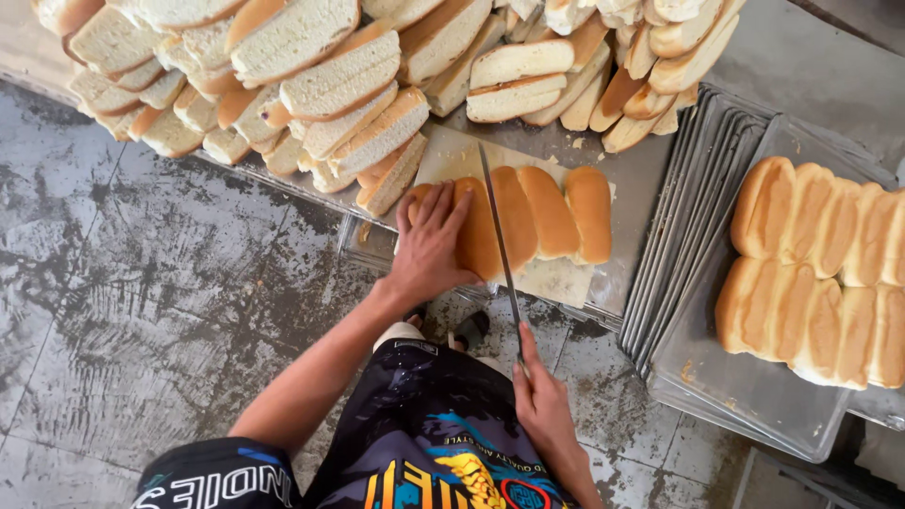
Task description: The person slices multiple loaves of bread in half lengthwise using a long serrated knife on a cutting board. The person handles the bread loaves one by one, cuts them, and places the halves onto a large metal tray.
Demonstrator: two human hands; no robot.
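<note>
A joined row of golden-brown, oblong bread rolls (pixel 533 221) lies on a pale rectangular cutting board (pixel 556 278) at the edge of a grey metal bench (pixel 641 188), with a long, thin-bladed knife (pixel 500 240) set into the row between the second and third rolls from the left, its blade running from the far side of the board back toward the person. The left hand (pixel 432 247) rests flat on the left end of the row, fingers spread and pressing down on the crust, its grip wide open and closed around nothing. The right hand (pixel 539 401) is wrapped around the knife's handle below the bench edge, its grip closed tight on it. Behind the board, a tall heap of cut white bread slices with tan crusts (pixel 330 85) fills the far side of the bench, some slices touching the board's upper left corner. To the right, a stack of shallow grey metal baking trays (pixel 716 377) carries two more rows of uncut golden-brown rolls (pixel 820 269), well apart from the board. Below the bench lies a worn, stained grey concrete floor (pixel 141 283), and the person's dark printed shorts (pixel 424 443) show at the lower edge of the view.
</note>
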